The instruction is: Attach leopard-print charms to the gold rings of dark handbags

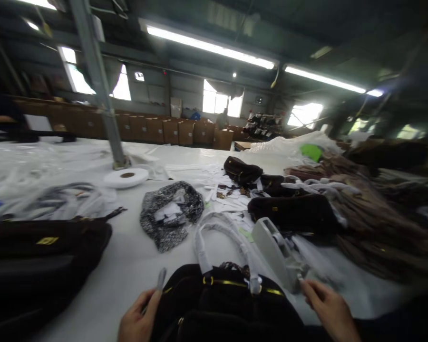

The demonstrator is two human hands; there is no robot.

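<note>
A black handbag (217,308) with gold trim lies at the near edge of the white table (128,266); its handles (221,237) are wrapped in white padding. My left hand (137,320) rests at the bag's left side, closed on a slim grey pen-like thing (160,279). My right hand (330,308) reaches to the base of a grey tape dispenser (276,254), thumb and fingers pinched near its cutter end; what is between them is too blurred to name.
More dark bags lie at the left (39,261) and middle right (292,213). A speckled pouch (171,213), a white tape roll (126,178), paper scraps, plastic bags and brown fabric piles (378,223) cover the table. A steel post (100,85) stands at the back left.
</note>
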